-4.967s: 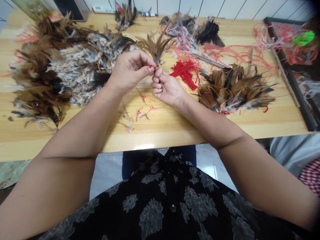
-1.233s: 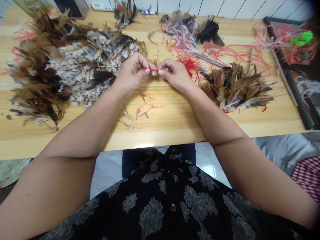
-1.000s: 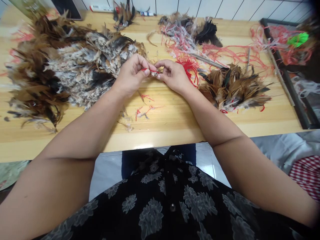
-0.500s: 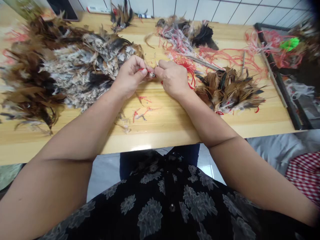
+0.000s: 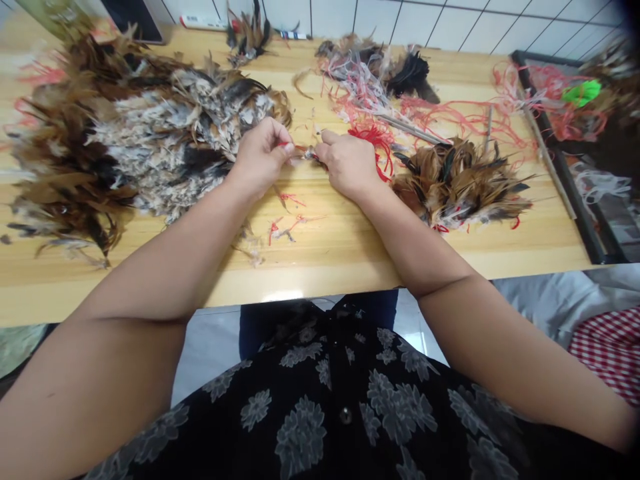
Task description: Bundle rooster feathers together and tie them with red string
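Note:
Over the middle of the table my left hand (image 5: 260, 157) is closed in a pinch on a bit of red string (image 5: 285, 145). Facing it, my right hand (image 5: 350, 163) has its fingers curled round the end of a small feather bundle (image 5: 309, 153), whose brown and whitish tip shows in the gap between the hands. The right fingertips are partly hidden. Left of my hands spreads a large pile of brown and grey-white feathers (image 5: 160, 140). A heap of red string (image 5: 375, 143) lies just behind my right hand, and a brown feather pile (image 5: 460, 180) sits beside my right forearm.
Tangled pink and white strings (image 5: 360, 80) with dark feathers lie at the back. A black-edged tray (image 5: 560, 153) stands at the right. Red scraps (image 5: 275, 230) dot the table (image 5: 340, 260) near me. Markers (image 5: 200, 24) rest by the tiled wall.
My hands have drawn slightly apart, so more of the small feather bundle shows between them. The view has shifted a little; the piles look the same.

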